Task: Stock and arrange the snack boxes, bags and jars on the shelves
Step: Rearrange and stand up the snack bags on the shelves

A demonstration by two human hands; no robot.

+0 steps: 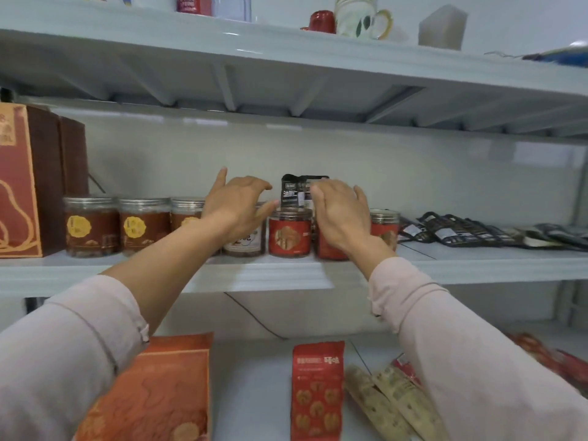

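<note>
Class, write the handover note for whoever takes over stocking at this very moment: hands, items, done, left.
Left hand open, spread above the jar row. Right hand at an upright black pouch above a red jar; grip unclear.
Done: jars lined up on the middle shelf; more black pouches lying at its right.
Left: place that pouch; the lower shelf's orange box, red bag and tan bags look unsorted.

Clear glossy plastic with smooth printed labels is seen in the jars [289, 237] beside and below the left hand [237, 198], and shiny black film in the pouch [294, 190] at the fingertips of the right hand [337, 208]. The shelf [286, 272] beneath both is coated in smooth, faintly glossy pale paint. Matt cloth is shown by the sleeves [461, 345] behind the wrists, and matt cardboard by the box [19, 186] far left of the left hand.
</note>
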